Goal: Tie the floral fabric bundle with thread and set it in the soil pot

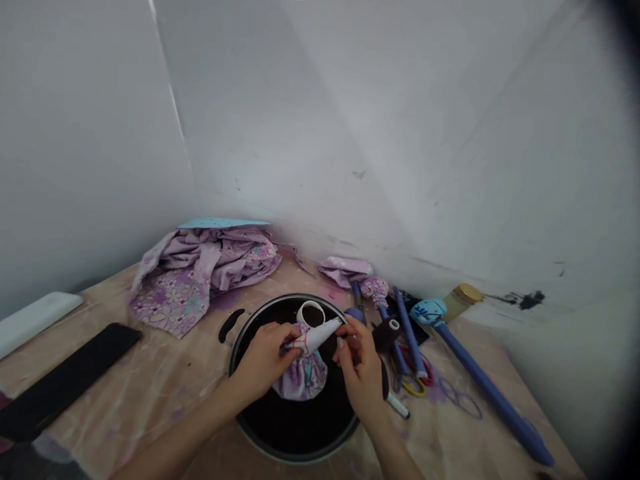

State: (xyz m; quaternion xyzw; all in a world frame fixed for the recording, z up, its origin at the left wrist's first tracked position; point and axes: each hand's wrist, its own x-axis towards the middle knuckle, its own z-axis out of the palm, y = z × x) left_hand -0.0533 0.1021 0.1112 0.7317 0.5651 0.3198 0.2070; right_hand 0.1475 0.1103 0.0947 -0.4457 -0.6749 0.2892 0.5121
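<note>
Over a dark round pot (pixel 295 457), my left hand (pixel 270 353) is closed on a white pointed piece (pixel 320 337) with red lines. Gathered purple floral fabric (pixel 301 379) hangs below that piece, within the pot's rim. My right hand (pixel 359 363) has its fingers bent together at the tip of the white piece; whether they pinch it or something thin is too small to tell. A white ring-shaped object (pixel 311 313) shows just behind the white piece.
Crumpled purple floral cloth (pixel 205 267) lies at the back left, near a black phone-like slab (pixel 65 380) and a white object (pixel 37 320). To the right are a dark thread spool (pixel 387 335), scissors (pixel 416 383), a marker (pixel 399 405), blue sticks (pixel 493 390) and a jar (pixel 461 301). Walls stand behind.
</note>
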